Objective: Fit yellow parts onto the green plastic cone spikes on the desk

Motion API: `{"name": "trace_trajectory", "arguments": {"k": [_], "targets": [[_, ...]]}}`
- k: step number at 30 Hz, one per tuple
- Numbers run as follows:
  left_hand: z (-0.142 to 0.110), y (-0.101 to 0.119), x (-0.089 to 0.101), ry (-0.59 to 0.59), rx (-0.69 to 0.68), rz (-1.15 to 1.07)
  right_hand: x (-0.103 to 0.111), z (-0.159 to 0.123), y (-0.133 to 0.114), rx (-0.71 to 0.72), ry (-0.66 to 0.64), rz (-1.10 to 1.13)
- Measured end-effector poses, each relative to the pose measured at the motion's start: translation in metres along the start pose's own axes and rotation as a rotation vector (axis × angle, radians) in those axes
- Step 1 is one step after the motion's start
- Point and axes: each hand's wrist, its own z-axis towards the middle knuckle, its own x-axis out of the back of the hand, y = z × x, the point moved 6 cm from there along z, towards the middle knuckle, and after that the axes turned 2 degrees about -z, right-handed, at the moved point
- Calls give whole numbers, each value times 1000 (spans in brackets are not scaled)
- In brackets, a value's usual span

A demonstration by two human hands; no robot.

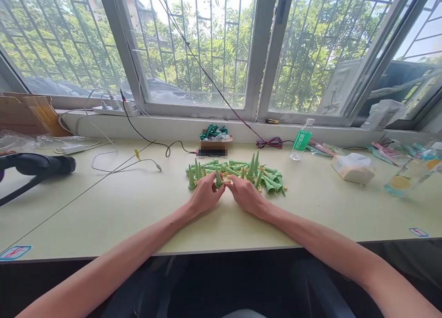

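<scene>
My left hand (206, 193) is closed around the base of a green plastic cone (218, 177), whose tip points up. Against the cone's side, the fingers of my right hand (247, 196) pinch a small pale yellow piece, largely hidden by the fingertips. Both hands meet just above the table's front middle. Behind them spreads a pile of green cones (272, 182), most lying on their sides, with small yellow pieces among them. Several cones stand upright, such as a tall cone (256, 161) by my right hand and a shorter cone (191, 179) left of my left hand.
A small open box (212, 148) with green and clear wrapping stands behind the pile. A water bottle (301, 141) and a tissue pack (352, 167) are to the right. Cables (117, 168) and a black headset (37, 168) lie left. The table (221, 239) ends near my body.
</scene>
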Motion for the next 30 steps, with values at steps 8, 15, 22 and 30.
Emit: {"name": "trace_trajectory", "arguments": {"k": [8,15,22,30], "targets": [[0,-3,0,-19,-1,0,1,2,-4,79,-24,129],[-1,-3,-2,-79,6,11,-5,2,1,98,-28,154],[-3,-1,-4,-123,-9,-63,-4,1,4,18,-15,152],[-4,11,-3,-139,-92,-159,-1,2,7,-50,33,217]]}}
